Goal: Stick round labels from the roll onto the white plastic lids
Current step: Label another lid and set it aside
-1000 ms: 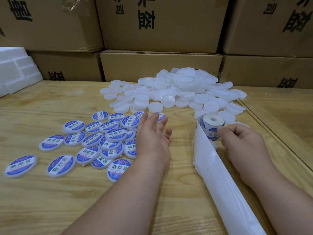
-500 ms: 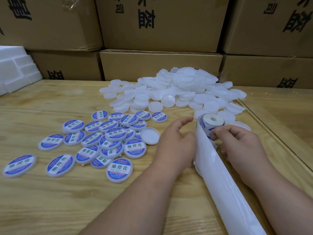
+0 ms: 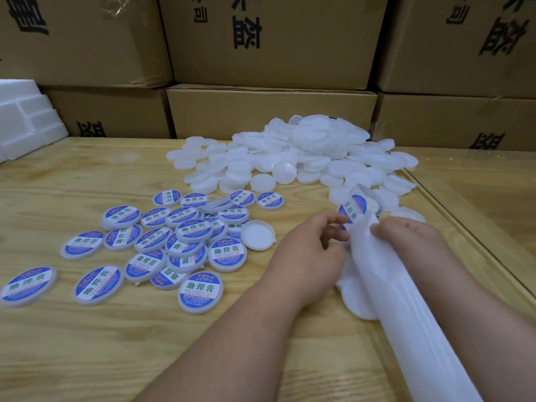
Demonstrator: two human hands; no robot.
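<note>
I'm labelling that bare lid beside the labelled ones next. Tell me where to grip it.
Take the bare lid by its raised rim, thumb and finger on opposite edges, coming from above on its right side, which is free; labelled lids crowd its left. It lies flat on the table, apart from both hands.

助焊膏 in green on blue-and-white round labels of labelled lids (image 3: 200, 289), large black characters, partly cut off, on cardboard boxes (image 3: 269, 39)
</note>
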